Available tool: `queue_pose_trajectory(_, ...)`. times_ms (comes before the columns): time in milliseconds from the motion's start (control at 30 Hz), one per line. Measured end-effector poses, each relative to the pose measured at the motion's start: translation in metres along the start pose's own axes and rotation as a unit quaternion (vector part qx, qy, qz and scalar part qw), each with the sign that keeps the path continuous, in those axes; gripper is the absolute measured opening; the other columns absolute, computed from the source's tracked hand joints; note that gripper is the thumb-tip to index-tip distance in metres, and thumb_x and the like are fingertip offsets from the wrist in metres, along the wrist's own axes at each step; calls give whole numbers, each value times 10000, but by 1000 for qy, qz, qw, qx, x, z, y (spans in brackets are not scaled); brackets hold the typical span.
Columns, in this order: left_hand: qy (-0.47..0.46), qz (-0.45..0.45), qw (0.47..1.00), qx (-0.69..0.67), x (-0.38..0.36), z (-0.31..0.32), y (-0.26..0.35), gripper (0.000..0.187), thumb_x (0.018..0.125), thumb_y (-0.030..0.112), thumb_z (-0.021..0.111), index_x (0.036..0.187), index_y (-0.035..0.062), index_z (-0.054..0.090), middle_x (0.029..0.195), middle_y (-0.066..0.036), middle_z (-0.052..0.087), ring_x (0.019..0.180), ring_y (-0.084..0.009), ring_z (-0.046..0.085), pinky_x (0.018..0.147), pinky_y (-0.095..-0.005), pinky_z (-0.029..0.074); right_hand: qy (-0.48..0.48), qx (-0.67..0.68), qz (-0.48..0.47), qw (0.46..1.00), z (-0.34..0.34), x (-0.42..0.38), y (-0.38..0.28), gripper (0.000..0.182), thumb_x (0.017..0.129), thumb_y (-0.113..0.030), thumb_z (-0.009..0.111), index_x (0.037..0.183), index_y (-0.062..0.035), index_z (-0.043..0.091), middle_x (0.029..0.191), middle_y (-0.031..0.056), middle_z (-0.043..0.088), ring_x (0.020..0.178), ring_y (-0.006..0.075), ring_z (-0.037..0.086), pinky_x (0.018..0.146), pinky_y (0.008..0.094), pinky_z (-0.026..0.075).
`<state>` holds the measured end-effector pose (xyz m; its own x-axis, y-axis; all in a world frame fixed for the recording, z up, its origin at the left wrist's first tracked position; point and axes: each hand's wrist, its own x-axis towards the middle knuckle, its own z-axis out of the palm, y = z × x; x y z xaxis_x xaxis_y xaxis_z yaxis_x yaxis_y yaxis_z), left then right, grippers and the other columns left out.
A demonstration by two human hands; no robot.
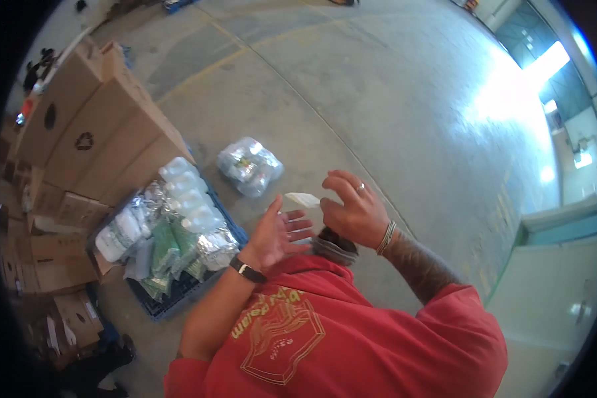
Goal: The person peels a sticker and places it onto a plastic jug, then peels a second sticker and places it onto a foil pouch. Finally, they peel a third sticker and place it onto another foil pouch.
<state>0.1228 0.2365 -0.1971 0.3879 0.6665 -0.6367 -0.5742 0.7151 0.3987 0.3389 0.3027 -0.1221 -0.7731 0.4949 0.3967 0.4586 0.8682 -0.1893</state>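
Observation:
In front of my red shirt, my right hand [355,211] pinches one end of a small white slip [302,199], which looks like paper or a label. My left hand [276,233] is held palm inward with its fingers spread, the thumb close to the slip's other end. On the floor beyond my hands sits a shrink-wrapped bundle [249,166] of shiny, rounded packs. To the left, a blue pallet [154,308] bears white plastic jugs [191,194], green bags [166,249] and foil-wrapped packs [217,248].
Tall cardboard boxes [106,126] stand behind the pallet, with more cartons [53,262] stacked at the far left. The concrete floor [378,86] stretches ahead, marked by a seam and faded yellow lines. A pale door [550,318] is at the right.

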Motion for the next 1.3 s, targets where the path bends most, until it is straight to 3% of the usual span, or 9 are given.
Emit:
queue_pose_trajectory(233, -74, 294, 953, -33, -53, 18, 32, 456, 1091, 341, 417, 1424, 31, 448, 1309, -142, 602, 1156, -241, 631, 908, -391, 566, 99, 21, -112, 989, 18, 44, -38, 343, 719, -204, 804, 1012, -82, 673, 1209, 133, 557, 1184, 324, 555, 963, 460, 489)
queue_pose_trajectory(300, -64, 316, 946, -24, -66, 12, 36, 459, 1079, 301, 466, 1439, 18, 441, 1300, -139, 611, 1148, -228, 639, 916, -358, 564, 105, 233, 77, 964, 14, 50, -48, 512, 706, -259, 883, 1118, -84, 634, 1220, 150, 539, 1172, 354, 544, 949, 453, 484)
queue_pose_trajectory(367, -73, 315, 944, 66, -77, 9, 36, 427, 1071, 267, 492, 1413, 14, 470, 1261, -127, 633, 1149, -216, 639, 929, -349, 557, 151, 268, 44, 950, 21, 63, -49, 649, 715, -263, 902, 1234, -61, 569, 1075, 131, 586, 1018, 290, 605, 855, 395, 513)
queue_pose_trajectory(433, -50, 338, 934, 106, -92, 20, 33, 417, 1066, 262, 502, 1397, 8, 486, 1242, -126, 642, 1141, -209, 643, 934, -334, 549, -12, 462, 175, 869, 20, 70, -57, 682, 755, -171, 869, 1309, -23, 499, 962, 82, 626, 876, 164, 620, 788, 314, 514)
queue_pose_trajectory(633, -93, 362, 926, -54, -116, 23, 32, 394, 1067, 241, 498, 1370, -11, 492, 1224, -140, 649, 1044, -237, 684, 881, -338, 582, -35, 506, 140, 851, 23, 84, -66, 528, 875, -110, 771, 1315, -10, 497, 1026, 75, 677, 910, 112, 651, 773, 275, 536)
queue_pose_trajectory(733, 13, 405, 914, -24, -120, 20, 27, 391, 1070, 246, 489, 1356, -21, 497, 1217, -141, 651, 1033, -227, 687, 850, -328, 592, -39, 647, 169, 743, 21, 89, -70, 456, 922, -61, 714, 1315, 8, 493, 1073, 88, 681, 997, 128, 656, 824, 292, 554)
queue_pose_trajectory(1000, 236, 533, 799, 151, -113, 20, 22, 267, 994, 184, 656, 1146, -35, 665, 1026, -85, 727, 890, -124, 694, 748, -264, 571, -66, 676, 199, 706, 29, 89, -75, 316, 937, -49, 698, 1216, 44, 581, 1083, 76, 685, 974, 129, 662, 827, 294, 562)
queue_pose_trajectory(1200, 72, 473, 875, -76, -126, 17, 26, 310, 1025, 190, 594, 1237, -36, 608, 1107, -100, 705, 950, -151, 700, 771, -289, 600, -52, 661, 252, 705, 25, 93, -76, 327, 941, -78, 694, 1227, 47, 596, 1060, 69, 701, 909, 115, 678, 760, 266, 569)
queue_pose_trajectory(1300, 144, 502, 852, 41, -119, 6, 25, 325, 1038, 194, 565, 1268, -35, 581, 1144, -106, 692, 974, -166, 701, 808, -318, 610, -49, 665, 261, 698, 26, 96, -76, 347, 941, -99, 694, 1242, 47, 605, 1056, 72, 709, 899, 117, 686, 750, 263, 574)
